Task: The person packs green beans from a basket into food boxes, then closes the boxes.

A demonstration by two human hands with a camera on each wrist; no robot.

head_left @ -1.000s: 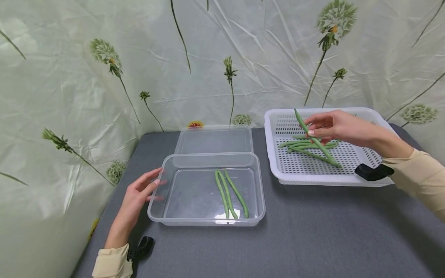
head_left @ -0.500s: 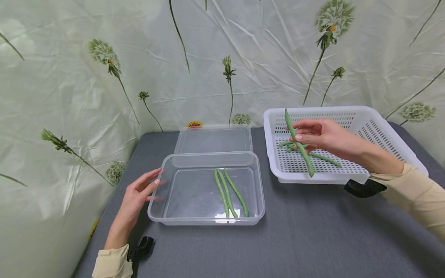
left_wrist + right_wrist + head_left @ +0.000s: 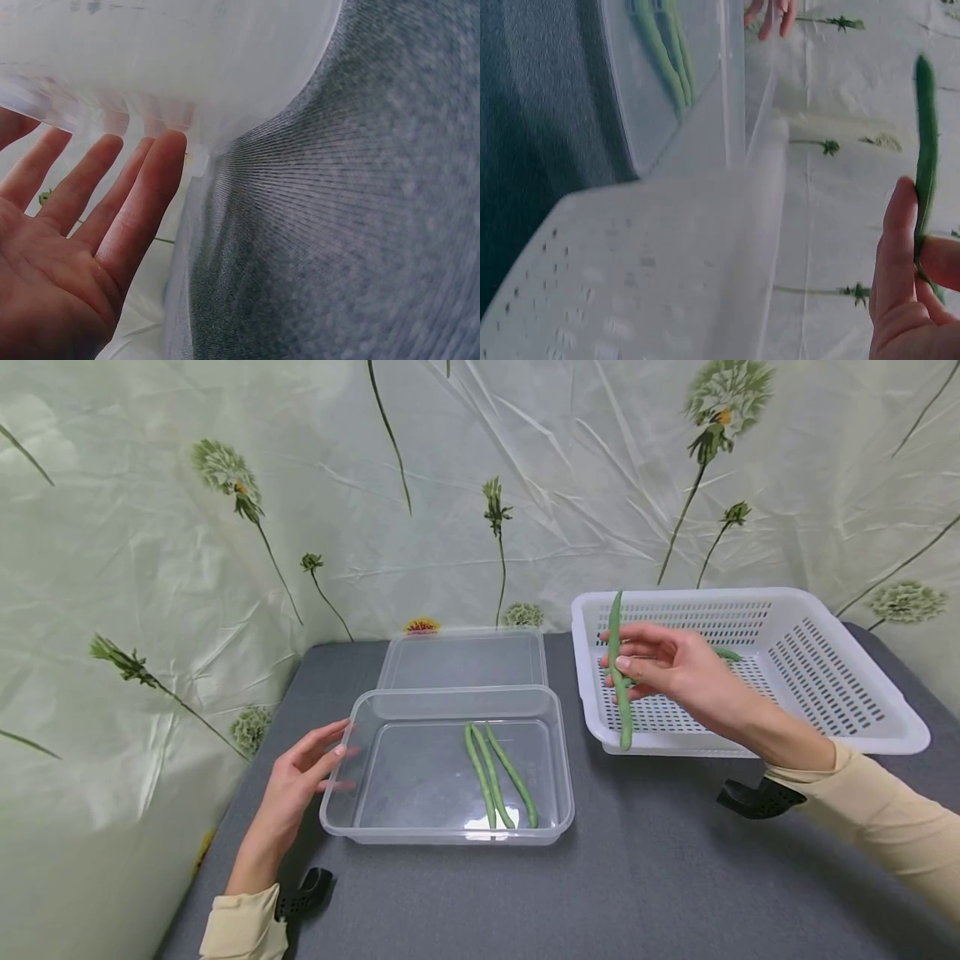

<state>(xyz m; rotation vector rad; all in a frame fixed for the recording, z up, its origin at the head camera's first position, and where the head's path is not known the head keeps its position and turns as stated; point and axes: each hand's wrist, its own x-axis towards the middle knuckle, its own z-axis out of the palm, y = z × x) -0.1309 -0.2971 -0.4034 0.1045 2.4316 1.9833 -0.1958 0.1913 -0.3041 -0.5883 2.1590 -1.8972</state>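
My right hand pinches a green bean between thumb and fingers. The bean stands nearly lengthwise above the left side of the white perforated basket. In the right wrist view the same bean sticks up past the fingertips. My left hand has its fingers extended at the left wall of a clear plastic box; in the left wrist view its fingertips are right at the wall. Inside the box, toward its right, lie three green beans. More beans in the basket are mostly hidden behind my right hand.
A clear lid lies flat behind the box. Dark grey cloth covers the table, and a flower-printed sheet hangs at its back. The basket stands to the right of the box, a narrow strip of cloth between them.
My right hand has moved left and toward me across the basket with the bean, which has swung from slanted to nearly upright in the head view. My left hand stays at the box.
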